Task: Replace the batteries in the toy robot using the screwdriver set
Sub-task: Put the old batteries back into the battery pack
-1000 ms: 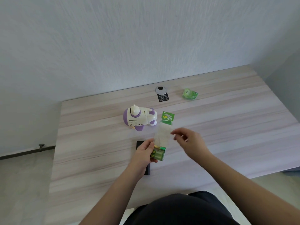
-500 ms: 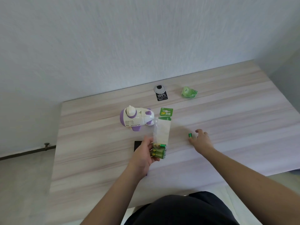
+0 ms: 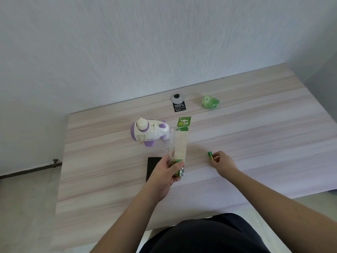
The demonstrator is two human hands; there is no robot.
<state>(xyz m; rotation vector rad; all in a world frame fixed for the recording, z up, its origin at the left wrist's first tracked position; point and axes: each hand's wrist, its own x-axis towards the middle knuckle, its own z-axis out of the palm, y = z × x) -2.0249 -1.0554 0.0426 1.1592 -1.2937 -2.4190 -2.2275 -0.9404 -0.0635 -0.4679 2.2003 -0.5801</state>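
head view, from where i watch: my left hand (image 3: 165, 173) grips the lower end of the battery pack (image 3: 179, 148), hiding part of the green cells and half of the black case (image 3: 152, 168) beneath on the tabletop (image 3: 255, 143). my right hand (image 3: 223, 161) lies low on the wood, fingertips touching a loose green battery (image 3: 210, 155); i cannot tell whether it pinches it. the toy robot (image 3: 147, 132) lies on its side just behind the pack. a crumpled green wrapper (image 3: 209, 102) sits near the wall.
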